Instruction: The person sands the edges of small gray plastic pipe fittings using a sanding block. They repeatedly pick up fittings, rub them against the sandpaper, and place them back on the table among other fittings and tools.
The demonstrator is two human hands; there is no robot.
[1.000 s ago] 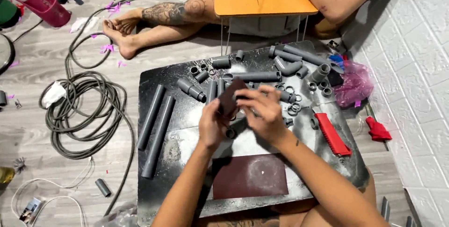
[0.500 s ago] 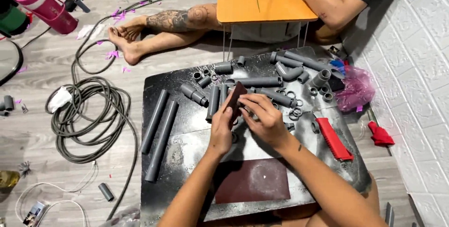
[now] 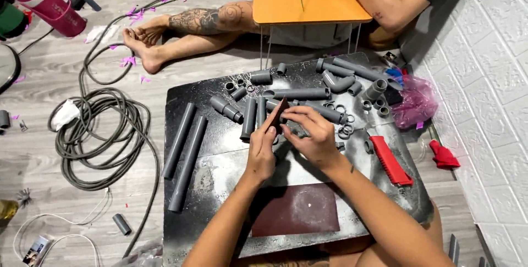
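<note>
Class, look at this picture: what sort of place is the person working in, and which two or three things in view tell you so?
Probably a room at home used as a makeshift workshop. Work is done on a black board laid on a wood-look floor, strewn with grey pipes. A low orange folding table and a coiled cable lie nearby.

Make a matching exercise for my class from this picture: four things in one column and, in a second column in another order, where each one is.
Things
1. dark red sandpaper piece
2. red-handled tool
3. coiled grey hose
4. pink bottle

Places
A. on the floor at the far left corner
B. on the right side of the black board
C. held between the left hand and the right hand
D. on the floor to the left of the board

Pairs: 1-C, 2-B, 3-D, 4-A
</note>
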